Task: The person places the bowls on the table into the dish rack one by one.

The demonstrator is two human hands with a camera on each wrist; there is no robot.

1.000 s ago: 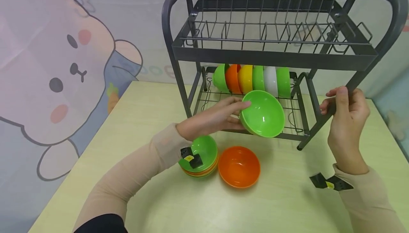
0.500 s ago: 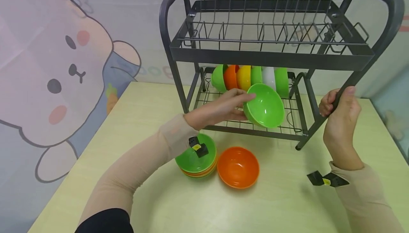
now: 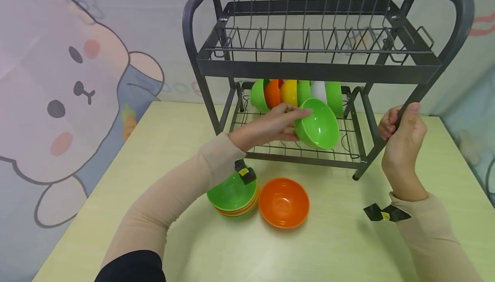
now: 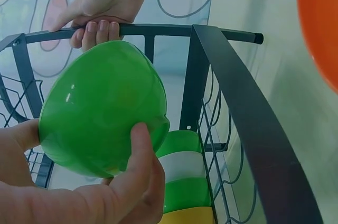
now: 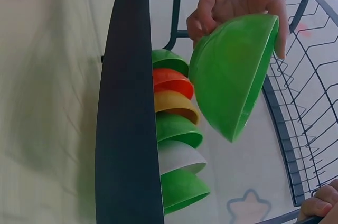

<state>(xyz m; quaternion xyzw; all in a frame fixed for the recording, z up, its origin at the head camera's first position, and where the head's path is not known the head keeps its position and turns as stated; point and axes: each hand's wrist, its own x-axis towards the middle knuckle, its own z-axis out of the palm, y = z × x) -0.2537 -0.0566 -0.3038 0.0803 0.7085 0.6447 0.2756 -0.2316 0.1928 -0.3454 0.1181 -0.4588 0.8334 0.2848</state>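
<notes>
My left hand (image 3: 272, 126) pinches a green bowl (image 3: 319, 125) by its left side, thumb over the rim and fingers beneath. The bowl hangs tilted at the front of the lower shelf, its hollow facing the head camera. Behind it, a row of bowls in green, orange, yellow and white stands on edge along the back of the lower shelf; the white bowl (image 5: 181, 158) shows plainly in the right wrist view. My right hand (image 3: 404, 144) grips the right front leg of the dark metal dish rack (image 3: 317, 70), fingers wrapped round the bar.
On the table (image 3: 328, 239) before the rack sits a single orange bowl (image 3: 284, 203). To its left is a stack of bowls with a green bowl (image 3: 232, 194) on top, partly hidden by my left sleeve. The rack's upper wire shelf (image 3: 305, 37) overhangs the lower one.
My left hand has moved the green bowl up and further in toward the lower shelf. The right hand keeps its hold on the rack leg. The head view has shifted slightly.
</notes>
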